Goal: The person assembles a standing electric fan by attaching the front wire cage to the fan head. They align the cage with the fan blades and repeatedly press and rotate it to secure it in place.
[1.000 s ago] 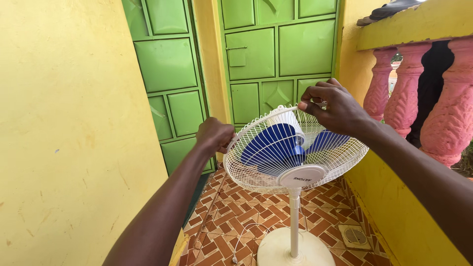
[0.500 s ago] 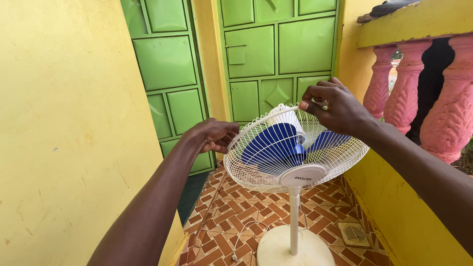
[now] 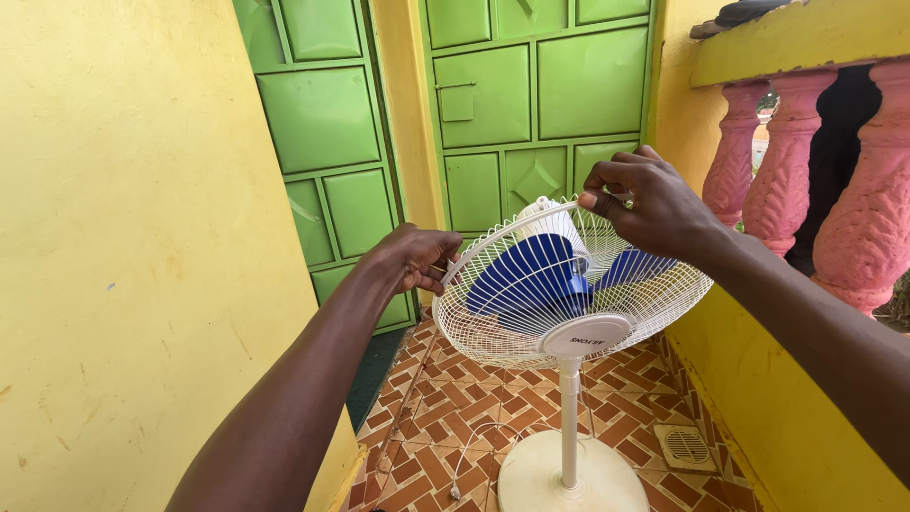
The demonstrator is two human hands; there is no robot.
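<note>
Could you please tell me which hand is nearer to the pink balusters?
The right hand: it grips the fan guard rim on the side by the pink balusters. The left hand is at the opposite rim.
</note>
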